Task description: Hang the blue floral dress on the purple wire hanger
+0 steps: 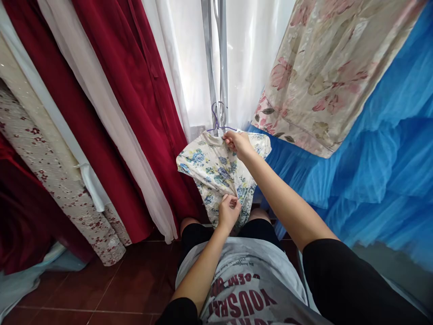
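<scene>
A white short-sleeved top with blue and yellow-green flowers hangs from a thin purple hanger in front of my legs. At its neckline, my right hand is closed with the fingertips pinching the fabric edge. Lower down, my left hand pinches the middle of the front, where the cloth gathers in folds between both hands. The lower end of the top is partly hidden behind my left hand and my body.
Dark red and pale hanging fabrics line the left side. A beige floral cloth and ruffled blue tulle hang on the right. White fabric and grey straps are behind the hanger. Reddish-brown tiles cover the floor.
</scene>
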The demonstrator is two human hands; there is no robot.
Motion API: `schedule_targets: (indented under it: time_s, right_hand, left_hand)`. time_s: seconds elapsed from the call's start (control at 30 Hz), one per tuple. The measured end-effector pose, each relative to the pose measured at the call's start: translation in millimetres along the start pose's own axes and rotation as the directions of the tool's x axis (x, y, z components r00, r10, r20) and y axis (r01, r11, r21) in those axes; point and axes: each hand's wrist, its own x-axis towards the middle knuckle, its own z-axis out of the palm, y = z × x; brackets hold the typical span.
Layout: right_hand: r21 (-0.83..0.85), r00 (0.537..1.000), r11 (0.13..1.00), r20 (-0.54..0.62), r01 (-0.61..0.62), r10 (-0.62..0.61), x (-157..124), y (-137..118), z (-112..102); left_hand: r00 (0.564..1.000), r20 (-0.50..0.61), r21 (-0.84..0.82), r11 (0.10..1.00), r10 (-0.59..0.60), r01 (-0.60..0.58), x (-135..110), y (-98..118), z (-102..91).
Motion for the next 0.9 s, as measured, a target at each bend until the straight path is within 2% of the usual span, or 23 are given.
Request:
schedule_targets:
  time_s: [0.07, 0.13, 0.2, 0.27, 0.37, 0.47, 0.6, 0.7, 0.8, 0.9]
  right_hand:
    - [-0.017, 0.999, 0.999, 0.033, 0.031, -0.030, -6.5, 1.6, -7.5]
    - [-0.077, 0.996, 0.995, 0.073, 0.059, -0.053, -14.5, 3.4, -13.8]
    - [-0.136, 0.991, 0.986, 0.106, 0.091, -0.077, -21.4, 3.8, -16.3]
    - [-0.166, 0.986, 0.978, 0.130, 0.126, -0.105, -26.4, 2.9, -15.0]
    - [-0.166, 0.979, 0.973, 0.150, 0.163, -0.138, -29.3, 2.2, -10.2]
    - [-0.156, 0.980, 0.974, 0.142, 0.164, -0.142, -27.0, 6.4, -8.0]
    - [-0.126, 0.986, 0.980, 0.094, 0.151, -0.140, -19.7, 17.2, -9.8]
    - [-0.125, 0.978, 0.973, 0.109, 0.193, -0.179, -12.8, 24.1, -11.8]
    - [-0.212, 0.970, 0.948, 0.116, 0.235, -0.215, -6.3, 31.1, -14.7]
    - [-0.330, 0.973, 0.917, 0.120, 0.225, -0.196, -6.1, 39.2, -21.9]
  left_hand:
    - [1.000, -0.002, -0.011, 1.000, 0.008, -0.008, 9.6, 3.8, -6.7]
    - [0.998, -0.040, -0.021, 0.998, 0.050, -0.051, 31.7, 17.8, -20.0]
    - [0.981, -0.118, -0.004, 0.988, 0.151, -0.153, 64.7, 40.9, -37.7]
    - [0.942, -0.174, 0.032, 0.958, 0.286, -0.285, 103.7, 67.5, -56.4]
    - [0.886, -0.086, 0.199, 0.879, 0.456, -0.433, 157.6, 101.0, -78.8]
    - [0.840, 0.098, 0.383, 0.759, 0.533, -0.526, 190.8, 119.5, -90.4]
    - [0.810, 0.303, 0.496, 0.642, 0.503, -0.584, 205.8, 125.2, -96.5]
    - [0.800, 0.360, 0.504, 0.621, 0.480, -0.600, 207.5, 125.6, -97.7]
    - [0.801, 0.282, 0.452, 0.663, 0.529, -0.597, 209.3, 129.9, -95.3]
    - [0.808, 0.062, 0.407, 0.724, 0.586, -0.557, 218.9, 133.5, -99.5]
